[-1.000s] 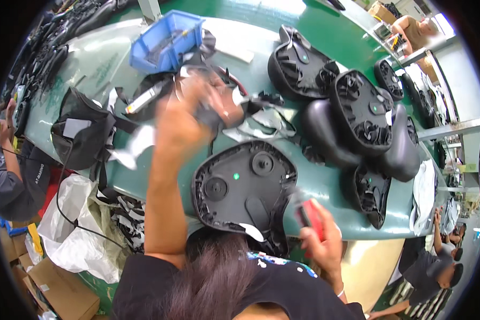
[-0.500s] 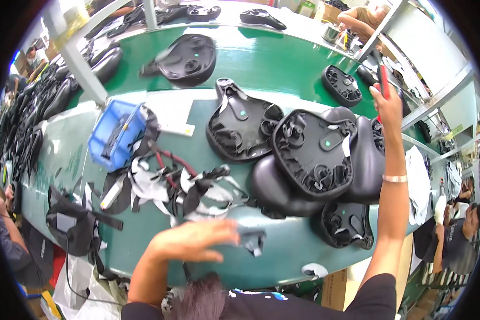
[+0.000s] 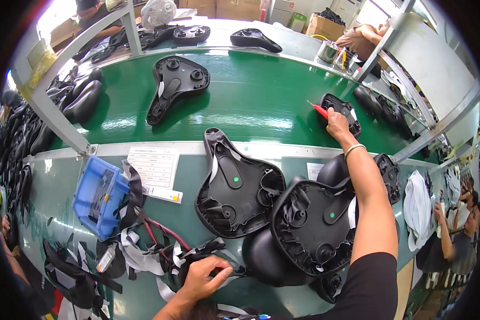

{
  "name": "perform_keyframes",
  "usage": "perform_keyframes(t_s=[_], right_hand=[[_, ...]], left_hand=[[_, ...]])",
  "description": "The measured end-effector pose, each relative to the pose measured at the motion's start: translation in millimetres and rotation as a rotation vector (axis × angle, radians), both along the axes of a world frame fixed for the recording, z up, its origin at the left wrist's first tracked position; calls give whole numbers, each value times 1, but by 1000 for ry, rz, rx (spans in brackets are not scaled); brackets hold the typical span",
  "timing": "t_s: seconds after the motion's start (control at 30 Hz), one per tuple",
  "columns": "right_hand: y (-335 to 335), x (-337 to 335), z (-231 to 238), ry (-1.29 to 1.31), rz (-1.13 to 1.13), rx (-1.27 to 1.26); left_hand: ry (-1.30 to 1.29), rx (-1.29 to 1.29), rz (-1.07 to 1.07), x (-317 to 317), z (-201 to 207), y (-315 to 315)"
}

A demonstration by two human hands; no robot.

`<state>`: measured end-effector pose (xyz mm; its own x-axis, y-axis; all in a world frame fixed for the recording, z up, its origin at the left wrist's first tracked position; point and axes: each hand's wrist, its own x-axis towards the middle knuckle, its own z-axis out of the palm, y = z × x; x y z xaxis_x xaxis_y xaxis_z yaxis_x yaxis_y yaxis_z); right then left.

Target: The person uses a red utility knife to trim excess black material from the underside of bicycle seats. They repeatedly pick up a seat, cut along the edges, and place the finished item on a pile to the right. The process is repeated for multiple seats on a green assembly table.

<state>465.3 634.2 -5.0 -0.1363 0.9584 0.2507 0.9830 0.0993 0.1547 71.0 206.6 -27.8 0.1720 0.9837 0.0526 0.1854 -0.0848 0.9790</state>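
My right hand (image 3: 338,124) reaches to the far right, closed around a red-handled tool (image 3: 321,111) with a thin metal tip; its exact kind is unclear. Beside that hand, a black bicycle saddle (image 3: 351,113) lies underside up on the green surface. My left hand (image 3: 204,277) is curled low over a heap of black and grey fabric strips (image 3: 138,250); whatever its fingers may hold is hidden. Closer in, one saddle (image 3: 237,200) lies underside up, its narrow nose pointing away. Another upturned saddle (image 3: 325,218) rests on dark saddles, partly behind my right arm.
A blue bin (image 3: 98,197) stands at left, near a printed sheet (image 3: 153,165) and red-handled pliers (image 3: 168,234). One more saddle (image 3: 177,85) lies on the green belt (image 3: 250,85) beyond a white rail. Metal posts (image 3: 53,112) rise at left. Co-workers (image 3: 464,229) are at right and behind.
My right hand has come down and left with the red-handled tool, beside the far saddle. My left hand has lowered to the strips and its fingers have curled. The whole view has shifted.
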Motion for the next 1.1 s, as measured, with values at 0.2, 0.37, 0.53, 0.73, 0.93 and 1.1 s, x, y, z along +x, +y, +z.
perform_keyframes(t_s=[0.2,0.37,0.53,0.73,0.93,1.1], right_hand=[[-60,-84,106,657,230,117],[-243,-181,195,742,611,-198],[-419,-213,153,423,1205,-337],[-504,-210,61,542,1064,-851],[-498,-157,51,794,779,-192],[-472,-159,62,277,962,-157]], left_hand=[[-43,-17,16,2,-5,4],[-515,32,54,-16,-23,-3],[-1309,-314,29,-49,35,-26],[-588,-474,213,-67,35,-88],[-427,-352,172,-79,35,-83],[-188,-301,140,-66,62,-59]])
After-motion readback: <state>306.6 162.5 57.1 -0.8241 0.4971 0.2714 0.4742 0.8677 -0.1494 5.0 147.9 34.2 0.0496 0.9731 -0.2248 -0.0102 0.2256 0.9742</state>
